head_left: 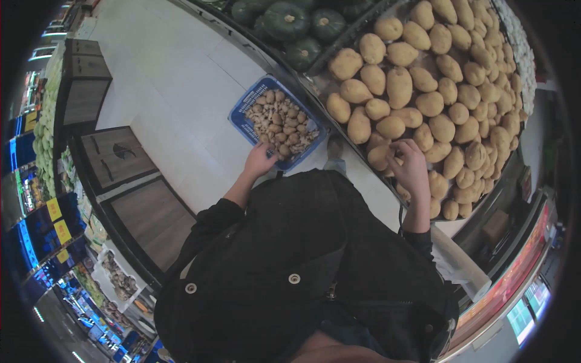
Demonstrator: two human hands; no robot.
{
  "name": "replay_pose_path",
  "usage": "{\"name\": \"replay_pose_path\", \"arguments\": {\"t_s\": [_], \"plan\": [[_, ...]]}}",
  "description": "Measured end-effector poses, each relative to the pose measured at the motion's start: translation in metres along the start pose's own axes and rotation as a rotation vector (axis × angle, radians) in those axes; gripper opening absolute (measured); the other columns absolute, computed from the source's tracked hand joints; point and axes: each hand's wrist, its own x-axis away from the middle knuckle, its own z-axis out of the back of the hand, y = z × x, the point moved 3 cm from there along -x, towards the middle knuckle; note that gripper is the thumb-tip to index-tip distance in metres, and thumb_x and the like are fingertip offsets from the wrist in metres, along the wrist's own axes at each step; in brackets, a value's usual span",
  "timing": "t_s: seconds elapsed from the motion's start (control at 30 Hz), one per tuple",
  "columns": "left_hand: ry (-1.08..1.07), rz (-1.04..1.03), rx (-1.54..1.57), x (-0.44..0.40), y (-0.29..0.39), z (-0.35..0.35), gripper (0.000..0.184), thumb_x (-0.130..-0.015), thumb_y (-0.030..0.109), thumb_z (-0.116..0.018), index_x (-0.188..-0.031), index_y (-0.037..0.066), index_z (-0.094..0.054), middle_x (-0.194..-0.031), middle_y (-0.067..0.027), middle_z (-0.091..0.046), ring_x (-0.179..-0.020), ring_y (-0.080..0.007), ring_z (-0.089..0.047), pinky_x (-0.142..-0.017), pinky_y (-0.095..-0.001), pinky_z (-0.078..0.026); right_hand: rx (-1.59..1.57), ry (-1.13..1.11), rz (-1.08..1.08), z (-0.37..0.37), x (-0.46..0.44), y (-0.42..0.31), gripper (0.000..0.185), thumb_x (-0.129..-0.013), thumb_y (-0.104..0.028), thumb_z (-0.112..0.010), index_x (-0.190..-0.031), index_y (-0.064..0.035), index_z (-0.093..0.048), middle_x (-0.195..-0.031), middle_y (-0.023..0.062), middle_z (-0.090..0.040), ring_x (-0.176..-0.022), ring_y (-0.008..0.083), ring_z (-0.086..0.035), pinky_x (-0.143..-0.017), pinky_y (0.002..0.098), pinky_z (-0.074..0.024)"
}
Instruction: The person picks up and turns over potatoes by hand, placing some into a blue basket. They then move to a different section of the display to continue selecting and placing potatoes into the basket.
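Note:
My left hand [260, 161] is at the near left edge of a blue plastic basket [241, 123], its fingers closed by the rim; what they grip is too small to make out. Small brown potatoes and paler pieces [275, 120] fill the basket. My right hand [407, 164] is over the near left edge of a display of large yellow potatoes [399, 88]. Its fingers are bent around a potato at the display's edge, and whether they grip it is unclear.
Dark green pumpkins [286, 22] lie in the bin left of the potatoes. Wooden display cabinets [115, 156] stand at the left, beyond the pale floor [175, 97]. At the right, a roll of clear bags [460, 260] sits near my sleeve.

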Motion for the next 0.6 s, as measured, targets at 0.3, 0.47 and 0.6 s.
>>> {"name": "replay_pose_path", "arguments": {"t_s": [0.3,0.47,0.6], "plan": [[-0.045,0.818,0.165,0.117,-0.347,0.07,0.056,-0.085,0.045,-0.054,-0.116,0.0,-0.068,-0.121,-0.0196,-0.068,-0.116,-0.0392,-0.06,-0.098,-0.0449,-0.045,0.255,0.233,-0.143,-0.048,-0.037,-0.128,0.026,-0.088,-0.02,-0.065,-0.109,-0.0038,-0.066,-0.111,0.0101,-0.064,-0.104,0.0295,-0.059,-0.089,0.0406,-0.0478],[0.317,0.96,0.68,0.193,-0.4,0.101,0.048,-0.092,0.036,-0.056,-0.126,0.003,-0.058,-0.106,-0.0119,-0.066,-0.086,-0.0222,-0.062,-0.069,-0.0353,-0.049,0.181,-0.254,0.131,-0.137,-0.068,-0.292,0.031,-0.091,-0.023,-0.066,-0.115,-0.0035,-0.066,-0.119,0.014,-0.065,-0.11,0.0301,-0.061,-0.096,0.041,-0.0472],[0.238,1.042,0.774,0.249,-0.435,0.093,0.046,-0.098,0.032,-0.056,-0.132,0.001,-0.054,-0.117,-0.015,-0.064,-0.098,-0.0273,-0.063,-0.085,-0.0405,-0.051,0.141,-0.526,0.2,-0.199,-0.066,-0.369,0.036,-0.095,-0.027,-0.066,-0.123,-0.0046,-0.063,-0.125,0.0153,-0.062,-0.113,0.03,-0.06,-0.096,0.0404,-0.0495]]}}
